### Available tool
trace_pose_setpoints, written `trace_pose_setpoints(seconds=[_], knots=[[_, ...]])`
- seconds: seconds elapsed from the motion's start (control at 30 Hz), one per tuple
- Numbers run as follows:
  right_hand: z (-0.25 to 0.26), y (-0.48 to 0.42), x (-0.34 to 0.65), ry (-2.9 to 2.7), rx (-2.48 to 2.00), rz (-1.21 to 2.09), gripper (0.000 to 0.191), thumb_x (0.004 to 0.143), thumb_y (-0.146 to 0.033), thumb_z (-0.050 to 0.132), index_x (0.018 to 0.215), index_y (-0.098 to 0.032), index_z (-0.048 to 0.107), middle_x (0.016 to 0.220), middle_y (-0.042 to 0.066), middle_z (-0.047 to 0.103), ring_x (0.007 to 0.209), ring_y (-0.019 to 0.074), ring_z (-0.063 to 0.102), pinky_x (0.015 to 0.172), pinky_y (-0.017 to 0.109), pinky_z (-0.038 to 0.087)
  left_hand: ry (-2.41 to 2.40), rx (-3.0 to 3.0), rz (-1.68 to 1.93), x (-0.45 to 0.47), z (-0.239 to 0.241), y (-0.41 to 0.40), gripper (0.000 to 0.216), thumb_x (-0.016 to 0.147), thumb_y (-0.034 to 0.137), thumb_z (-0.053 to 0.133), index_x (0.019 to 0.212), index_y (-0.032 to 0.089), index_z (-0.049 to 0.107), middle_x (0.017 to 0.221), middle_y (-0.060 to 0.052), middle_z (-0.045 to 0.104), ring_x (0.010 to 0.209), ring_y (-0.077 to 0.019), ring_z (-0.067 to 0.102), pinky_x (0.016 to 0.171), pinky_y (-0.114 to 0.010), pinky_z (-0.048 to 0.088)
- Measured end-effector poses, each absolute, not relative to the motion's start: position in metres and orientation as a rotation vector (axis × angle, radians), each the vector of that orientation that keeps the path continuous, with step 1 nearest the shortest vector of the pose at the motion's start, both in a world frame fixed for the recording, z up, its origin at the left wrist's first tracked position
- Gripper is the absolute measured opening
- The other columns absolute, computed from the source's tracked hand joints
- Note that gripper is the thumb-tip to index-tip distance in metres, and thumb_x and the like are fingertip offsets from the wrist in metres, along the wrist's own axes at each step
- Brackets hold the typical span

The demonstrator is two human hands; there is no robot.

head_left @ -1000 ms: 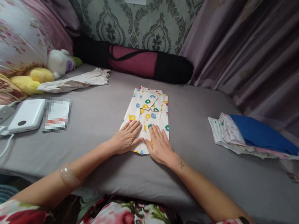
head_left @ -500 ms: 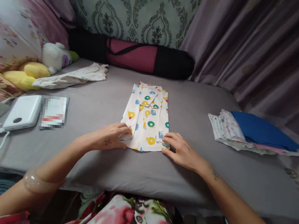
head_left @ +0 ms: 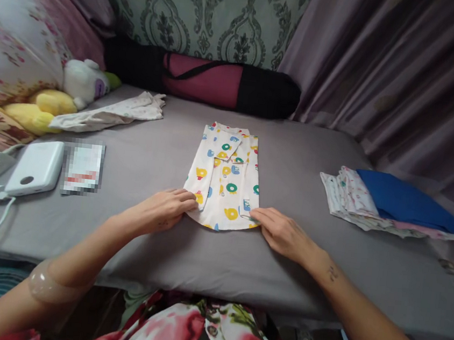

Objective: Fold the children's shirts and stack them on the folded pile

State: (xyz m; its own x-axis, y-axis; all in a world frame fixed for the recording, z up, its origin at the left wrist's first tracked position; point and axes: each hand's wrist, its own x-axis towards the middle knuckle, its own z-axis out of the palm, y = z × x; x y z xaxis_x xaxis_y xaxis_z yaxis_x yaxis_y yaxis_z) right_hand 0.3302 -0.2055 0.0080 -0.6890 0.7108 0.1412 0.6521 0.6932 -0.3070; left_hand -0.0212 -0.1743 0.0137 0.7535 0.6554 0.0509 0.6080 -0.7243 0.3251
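Shirt (head_left: 230,200) flat on bed (head_left: 296,166), sleeves folded inward, hem toward near edge. Left hand (head_left: 169,209) pinching shirt's near left corner; right hand (head_left: 283,232) pinching near right corner. Clothes stack (head_left: 357,197) toward right edge, blue piece (head_left: 404,199) on top. Power bank (head_left: 37,166) toward left edge. Long bag (head_left: 204,81) along far edge.

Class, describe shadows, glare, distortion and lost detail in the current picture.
In the head view, soft shadows lie on the grey cloth below the left hand and right hand; the bracelet catches small glints; the packet is pixelated; edges look stretched.
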Motion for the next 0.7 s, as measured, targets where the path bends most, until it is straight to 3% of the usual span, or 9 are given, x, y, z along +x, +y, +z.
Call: trace_pose_setpoints(seconds=[0.1, 0.3, 0.5, 0.7], knots=[[0.005, -0.199, 0.334, -2.569, -1.078, 0.440, 0.041, 0.091, -0.011, 0.040, 0.127, -0.022, 0.059, 0.123, 0.011, 0.063, 0.113, 0.0223, 0.058, 0.097, 0.042, 0.051, 0.943, 2.653, 0.227, -0.025, 0.014, -0.168, 0.038, 0.082, 0.009, 0.042, 0.111, 0.023, 0.062, 0.114, -0.008, 0.064, 0.104, -0.0221, 0.058, 0.091, -0.034, 0.045], [0.003, -0.187, 0.330, -2.362, -1.106, 0.603, 0.028, 0.091, -0.017, 0.044, 0.107, -0.022, 0.067, 0.109, 0.009, 0.068, 0.104, 0.0206, 0.061, 0.094, 0.040, 0.049, 1.046, 2.382, 0.460, -0.033, 0.020, -0.157, 0.026, 0.090, 0.026, 0.044, 0.103, 0.021, 0.066, 0.103, -0.008, 0.068, 0.099, -0.0211, 0.058, 0.089, -0.034, 0.045], [0.004, -0.168, 0.326, -2.012, -1.397, 0.872, 0.029, 0.091, -0.037, 0.048, 0.100, -0.020, 0.070, 0.092, 0.004, 0.070, 0.079, 0.0166, 0.064, 0.070, 0.029, 0.052, 1.394, 2.021, 0.612, -0.029, 0.014, -0.148, 0.034, 0.086, 0.048, 0.051, 0.096, 0.022, 0.070, 0.087, -0.004, 0.068, 0.079, -0.0189, 0.058, 0.065, -0.026, 0.045], [-0.014, -0.138, 0.321, -1.751, -1.507, 0.914, 0.034, 0.088, -0.042, 0.049, 0.100, -0.017, 0.068, 0.081, 0.004, 0.071, 0.067, 0.0155, 0.062, 0.064, 0.028, 0.050, 1.559, 1.795, 0.692, -0.017, 0.001, -0.128, 0.037, 0.083, 0.051, 0.051, 0.083, 0.018, 0.067, 0.064, 0.001, 0.058, 0.058, -0.0127, 0.048, 0.052, -0.022, 0.036]])
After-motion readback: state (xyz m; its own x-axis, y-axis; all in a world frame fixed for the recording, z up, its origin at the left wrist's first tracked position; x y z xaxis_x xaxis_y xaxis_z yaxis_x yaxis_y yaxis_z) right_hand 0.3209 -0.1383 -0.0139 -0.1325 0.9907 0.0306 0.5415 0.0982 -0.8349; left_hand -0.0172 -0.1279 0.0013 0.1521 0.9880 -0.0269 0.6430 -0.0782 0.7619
